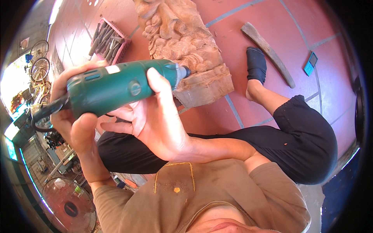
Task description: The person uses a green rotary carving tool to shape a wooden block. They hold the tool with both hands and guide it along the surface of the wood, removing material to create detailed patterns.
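Green power tool — long axis slanting up rightward, nose right.

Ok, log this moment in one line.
left hand: holds green power tool, rear end | right hand: thumb on tool's front | tool tip: by carved wood block, contact unclear

The green cylindrical power tool hides part of the left hand, perhaps its palm; the carved brown wooden block beyond is cropped above.
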`<state>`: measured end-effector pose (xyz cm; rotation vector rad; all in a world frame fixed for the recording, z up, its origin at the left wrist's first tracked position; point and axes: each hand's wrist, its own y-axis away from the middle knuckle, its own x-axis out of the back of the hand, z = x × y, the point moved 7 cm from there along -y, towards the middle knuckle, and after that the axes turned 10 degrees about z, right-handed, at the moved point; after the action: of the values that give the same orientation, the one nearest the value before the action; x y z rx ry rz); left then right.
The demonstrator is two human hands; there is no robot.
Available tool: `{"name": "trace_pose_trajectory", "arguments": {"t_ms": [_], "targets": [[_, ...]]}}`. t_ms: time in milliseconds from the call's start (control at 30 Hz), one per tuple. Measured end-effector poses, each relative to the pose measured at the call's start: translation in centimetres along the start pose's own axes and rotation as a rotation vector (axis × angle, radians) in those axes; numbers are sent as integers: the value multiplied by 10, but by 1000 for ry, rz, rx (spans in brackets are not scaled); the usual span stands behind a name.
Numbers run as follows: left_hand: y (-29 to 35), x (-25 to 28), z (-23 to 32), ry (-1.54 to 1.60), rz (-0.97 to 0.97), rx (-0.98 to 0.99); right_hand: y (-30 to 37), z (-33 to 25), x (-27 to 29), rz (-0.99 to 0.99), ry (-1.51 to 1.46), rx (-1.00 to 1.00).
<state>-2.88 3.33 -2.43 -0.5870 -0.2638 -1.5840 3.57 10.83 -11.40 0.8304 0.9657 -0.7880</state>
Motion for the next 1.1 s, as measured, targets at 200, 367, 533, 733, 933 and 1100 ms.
{"name": "trace_pose_trajectory", "arguments": {"t_ms": [200,367,533,733,933,1100], "targets": [[-2,2,12,-49,81,-70,2,-5,-8,-49,19,-7],[-9,-12,15,-63,36,-64,-4,-10,-2,-51,-33,0],[-17,-26,18,-76,-27,-48,-4,-23,-4,-27,-56,39],[-25,-42,26,-96,-71,-74,-1,-36,-8,-23,-88,76],[-29,-56,30,-98,-104,-74,-3,-40,-2,3,-146,60],[-31,-58,28,-80,-145,-60,-2,-44,-2,3,-163,76]]}}
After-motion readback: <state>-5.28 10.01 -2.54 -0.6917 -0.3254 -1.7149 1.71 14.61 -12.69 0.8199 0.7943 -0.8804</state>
